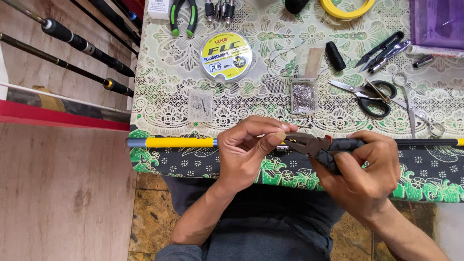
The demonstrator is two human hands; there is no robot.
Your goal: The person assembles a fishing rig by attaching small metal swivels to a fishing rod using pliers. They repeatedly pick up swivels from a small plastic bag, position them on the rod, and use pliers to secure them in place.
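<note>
My right hand (pixel 365 169) grips a pair of dark pliers (pixel 309 143) by their black handles, the jaws pointing left. Pinched fingertips of my left hand (pixel 251 147) meet the plier jaws, holding something too small to make out. Both hands hover over a yellow and blue fishing rod (pixel 169 142) lying across the table's front edge. Just beyond them sits a small clear box of thin metal pieces (pixel 303 96).
On the lace tablecloth (pixel 164 77) lie a round spool of fishing line (pixel 225 55), green-handled pliers (pixel 183 17), a black thread spool (pixel 335 54), scissors (pixel 367 94), snips (pixel 382 48), a yellow tape roll (pixel 347 7) and a small clear packet (pixel 200 105). Dark fishing rods (pixel 82 46) lean at left.
</note>
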